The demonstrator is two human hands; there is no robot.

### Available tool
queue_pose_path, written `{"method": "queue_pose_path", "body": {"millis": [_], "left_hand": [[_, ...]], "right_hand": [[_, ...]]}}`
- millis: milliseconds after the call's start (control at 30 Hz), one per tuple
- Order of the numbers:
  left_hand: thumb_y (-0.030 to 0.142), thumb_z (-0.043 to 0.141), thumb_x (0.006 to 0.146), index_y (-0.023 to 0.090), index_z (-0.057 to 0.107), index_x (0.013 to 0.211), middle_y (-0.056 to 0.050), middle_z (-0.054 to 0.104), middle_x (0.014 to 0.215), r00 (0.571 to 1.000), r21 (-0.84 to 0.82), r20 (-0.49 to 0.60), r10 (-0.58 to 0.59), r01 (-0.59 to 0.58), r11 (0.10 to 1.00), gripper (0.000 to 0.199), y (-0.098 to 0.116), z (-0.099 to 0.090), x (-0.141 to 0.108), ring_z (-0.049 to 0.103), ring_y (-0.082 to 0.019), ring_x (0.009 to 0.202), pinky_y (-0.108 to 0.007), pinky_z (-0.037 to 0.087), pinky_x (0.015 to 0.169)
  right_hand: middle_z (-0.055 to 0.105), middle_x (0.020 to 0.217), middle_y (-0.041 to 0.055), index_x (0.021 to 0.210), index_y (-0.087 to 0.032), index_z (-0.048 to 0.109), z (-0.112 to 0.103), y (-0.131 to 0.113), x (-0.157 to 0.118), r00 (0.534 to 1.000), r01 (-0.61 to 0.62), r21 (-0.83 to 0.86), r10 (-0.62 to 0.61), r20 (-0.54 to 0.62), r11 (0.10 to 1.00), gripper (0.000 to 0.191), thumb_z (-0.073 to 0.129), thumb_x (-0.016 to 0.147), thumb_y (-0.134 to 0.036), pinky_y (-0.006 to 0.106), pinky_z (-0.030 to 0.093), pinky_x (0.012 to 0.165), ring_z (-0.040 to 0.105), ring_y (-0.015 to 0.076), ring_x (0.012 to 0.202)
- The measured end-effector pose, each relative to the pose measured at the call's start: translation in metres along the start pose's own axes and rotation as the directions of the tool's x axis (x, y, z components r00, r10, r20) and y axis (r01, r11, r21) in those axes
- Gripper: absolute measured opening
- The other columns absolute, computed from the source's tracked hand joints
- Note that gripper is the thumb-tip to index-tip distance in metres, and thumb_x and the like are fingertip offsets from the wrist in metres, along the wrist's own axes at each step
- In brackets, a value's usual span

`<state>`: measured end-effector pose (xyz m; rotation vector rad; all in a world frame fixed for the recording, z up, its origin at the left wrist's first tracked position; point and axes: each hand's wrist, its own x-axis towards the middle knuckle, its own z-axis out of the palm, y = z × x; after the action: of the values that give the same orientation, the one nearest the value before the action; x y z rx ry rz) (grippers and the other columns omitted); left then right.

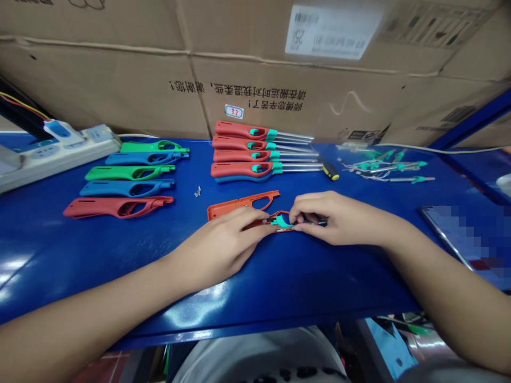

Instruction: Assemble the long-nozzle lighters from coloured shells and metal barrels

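Observation:
My left hand (225, 242) is closed on an orange-red lighter shell half (258, 222), near the middle of the table edge. Inside the shell sits a green trigger (282, 221). My right hand (331, 218) pinches the front end of the same lighter, where a bit of a metal tube shows beyond the fingers. What lies under the fingertips is hidden. Just behind my left hand rests another orange shell half (223, 209). Farther back are red lighters (239, 169) with green triggers and metal tubes, lying in a stacked row.
Green, blue and red lighter shells (120, 206) lie at left, before a white power strip (75, 149). Small metal screws (198, 191) and a screwdriver (330, 171) are mid-table. Trigger-and-tube parts with wires (383, 166) lie at right, near a phone (467, 239). A cardboard box (247, 74) stands behind.

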<state>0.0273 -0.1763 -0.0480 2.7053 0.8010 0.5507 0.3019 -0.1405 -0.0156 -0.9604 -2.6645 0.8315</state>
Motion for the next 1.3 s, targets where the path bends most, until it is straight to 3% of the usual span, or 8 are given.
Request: {"method": "queue_pose_path", "body": {"millis": [167,433,867,1033,1300], "left_hand": [[0.011,0.046,0.101,0.021,0.059,0.138,-0.011,0.062,0.133,1.0,0.035,0.014,0.02,-0.02,0.999,0.041,0.001,0.0,0.001,0.062,-0.026,0.118,-0.043,0.058,0.097],[0.006,0.046,0.098,0.018,0.059,0.14,-0.013,0.061,0.137,0.999,0.082,0.024,0.044,-0.046,0.996,0.045,0.001,0.0,0.001,0.06,-0.03,0.122,-0.047,0.057,0.099],[0.007,0.044,0.097,0.02,0.057,0.141,-0.013,0.06,0.137,0.998,0.113,0.04,0.037,-0.042,0.993,0.048,0.0,0.002,0.002,0.057,-0.03,0.121,-0.048,0.058,0.096],[0.006,0.045,0.097,0.019,0.058,0.141,-0.014,0.058,0.139,0.998,0.126,0.054,0.045,-0.052,0.991,0.048,0.0,0.002,0.001,0.056,-0.031,0.123,-0.05,0.057,0.099],[0.005,0.045,0.096,0.019,0.059,0.141,-0.015,0.059,0.139,0.997,0.133,0.051,0.051,-0.058,0.989,0.049,0.0,0.001,0.0,0.056,-0.031,0.125,-0.05,0.057,0.098]], "right_hand": [[0.065,0.078,0.0003,0.09,-0.016,0.067,0.001,-0.001,0.0,0.999,-0.012,0.02,0.013,-0.046,1.0,0.006,0.066,0.092,-0.022,0.021,0.041,0.058,0.055,0.0099,0.065],[0.071,0.084,0.0015,0.094,-0.017,0.07,0.003,-0.003,0.001,0.998,0.0,0.016,0.001,-0.059,1.0,0.011,0.062,0.09,-0.011,0.02,0.044,0.061,0.061,0.0107,0.07],[0.066,0.085,0.0038,0.093,-0.015,0.069,0.006,-0.01,0.001,0.994,0.096,-0.162,-0.104,-0.043,0.982,0.011,0.059,0.096,-0.015,0.025,0.044,0.068,0.061,0.0135,0.074],[0.07,0.09,0.0058,0.1,-0.014,0.072,0.007,-0.01,0.001,0.991,0.119,-0.114,-0.125,-0.043,0.986,0.014,0.058,0.097,-0.015,0.026,0.047,0.074,0.064,0.015,0.081],[0.069,0.089,0.0068,0.097,-0.014,0.073,0.007,-0.011,0.002,0.996,0.076,-0.092,-0.081,-0.048,0.993,0.013,0.06,0.096,-0.017,0.027,0.047,0.071,0.065,0.0164,0.08]]}}
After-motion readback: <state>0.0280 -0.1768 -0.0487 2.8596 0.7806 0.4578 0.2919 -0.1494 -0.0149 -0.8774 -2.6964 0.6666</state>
